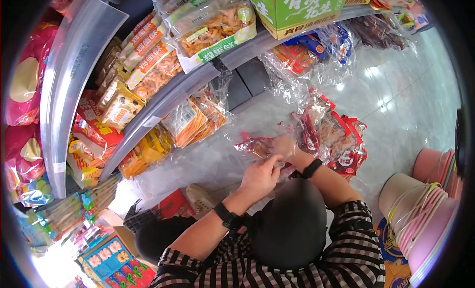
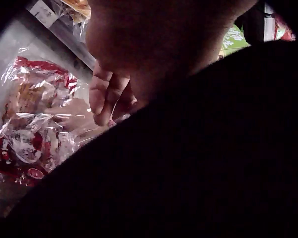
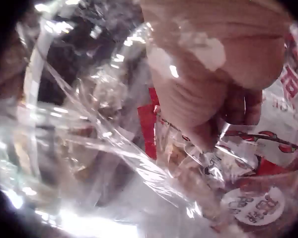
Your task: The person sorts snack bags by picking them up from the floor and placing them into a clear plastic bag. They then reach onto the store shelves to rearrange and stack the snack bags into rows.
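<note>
My right hand [image 1: 286, 148] reaches among snack packets in clear film with red print. Its curled fingers grip a snack packet [image 3: 238, 153] in the right wrist view, and loose clear film crosses close to the camera. Beside it, my left hand [image 1: 261, 176] has its fingertips at a crinkled clear plastic bag; its curled fingers [image 2: 99, 94] hold the film in the left wrist view. One red-and-clear packet [image 1: 255, 145] lies just left of the right hand. More red snack packets [image 1: 331, 134] are heaped in clear plastic on the floor to the right.
Shelves with clear edges [image 1: 173, 85] curve along the left and back, loaded with bagged snacks [image 1: 217, 33] and a green box [image 1: 297, 10]. Blue packets in plastic [image 1: 321, 43] lie on the tiled floor [image 1: 391, 100]. Stacked buckets [image 1: 420, 204] stand on the right.
</note>
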Demonstrator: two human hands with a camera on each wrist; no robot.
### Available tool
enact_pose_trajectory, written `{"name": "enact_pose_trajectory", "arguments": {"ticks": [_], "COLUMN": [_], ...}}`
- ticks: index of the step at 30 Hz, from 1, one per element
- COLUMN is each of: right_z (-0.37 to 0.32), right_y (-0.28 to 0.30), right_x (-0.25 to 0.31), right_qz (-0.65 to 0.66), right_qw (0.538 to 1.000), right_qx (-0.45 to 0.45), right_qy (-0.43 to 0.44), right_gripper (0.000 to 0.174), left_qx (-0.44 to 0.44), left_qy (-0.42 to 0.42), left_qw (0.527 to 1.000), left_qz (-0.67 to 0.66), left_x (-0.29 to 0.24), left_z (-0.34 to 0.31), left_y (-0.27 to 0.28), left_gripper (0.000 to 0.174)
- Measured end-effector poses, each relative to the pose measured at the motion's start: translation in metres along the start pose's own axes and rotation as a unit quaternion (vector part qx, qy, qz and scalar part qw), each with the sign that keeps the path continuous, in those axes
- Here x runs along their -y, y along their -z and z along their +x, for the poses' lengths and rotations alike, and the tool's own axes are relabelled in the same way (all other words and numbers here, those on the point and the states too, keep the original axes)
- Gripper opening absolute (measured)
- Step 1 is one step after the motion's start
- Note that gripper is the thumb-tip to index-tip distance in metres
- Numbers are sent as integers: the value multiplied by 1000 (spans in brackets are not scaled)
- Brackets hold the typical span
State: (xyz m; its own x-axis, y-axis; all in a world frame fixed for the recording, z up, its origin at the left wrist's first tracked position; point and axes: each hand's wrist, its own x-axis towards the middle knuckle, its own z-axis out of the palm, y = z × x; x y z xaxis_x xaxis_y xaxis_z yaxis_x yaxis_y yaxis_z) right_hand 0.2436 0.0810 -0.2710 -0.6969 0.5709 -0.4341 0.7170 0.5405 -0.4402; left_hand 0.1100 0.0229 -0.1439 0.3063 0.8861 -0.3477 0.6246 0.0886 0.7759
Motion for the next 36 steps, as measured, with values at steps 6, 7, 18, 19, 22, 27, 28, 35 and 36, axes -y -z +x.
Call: {"name": "enact_pose_trajectory", "arguments": {"ticks": [6,7,18,19,22,27,28,35,36], "right_z": [-67,-79,-138,-137,-133,-135,-136,-159,-163], "right_y": [1,3,26,26,27,50,54,92,105], "right_x": [-19,-18,-5,-6,-6,3,4,18,23], "right_qz": [103,101,46,58,53,69,64,89,72], "right_qw": [980,981,979,978,971,977,979,967,965], "right_qx": [-122,-122,-167,-173,-222,-198,-192,-235,-250], "right_qy": [-116,-115,-105,-97,-75,-40,-27,-45,-21], "right_gripper": [16,16,16,18,20,28,29,21,22], "left_qx": [-41,-38,11,-9,-50,-140,-150,-201,-202], "left_qy": [19,20,-30,-34,-27,9,25,76,75], "left_qw": [997,997,998,999,998,990,988,976,976], "left_qz": [55,68,-53,-32,-10,-28,-7,26,25], "left_x": [-2,-3,-25,-18,-14,-13,-10,5,5], "left_z": [2,2,-6,-7,-8,0,2,12,13], "left_y": [-2,-2,-3,-5,-1,5,6,22,27], "left_gripper": [28,28,29,28,25,13,11,11,11]}}
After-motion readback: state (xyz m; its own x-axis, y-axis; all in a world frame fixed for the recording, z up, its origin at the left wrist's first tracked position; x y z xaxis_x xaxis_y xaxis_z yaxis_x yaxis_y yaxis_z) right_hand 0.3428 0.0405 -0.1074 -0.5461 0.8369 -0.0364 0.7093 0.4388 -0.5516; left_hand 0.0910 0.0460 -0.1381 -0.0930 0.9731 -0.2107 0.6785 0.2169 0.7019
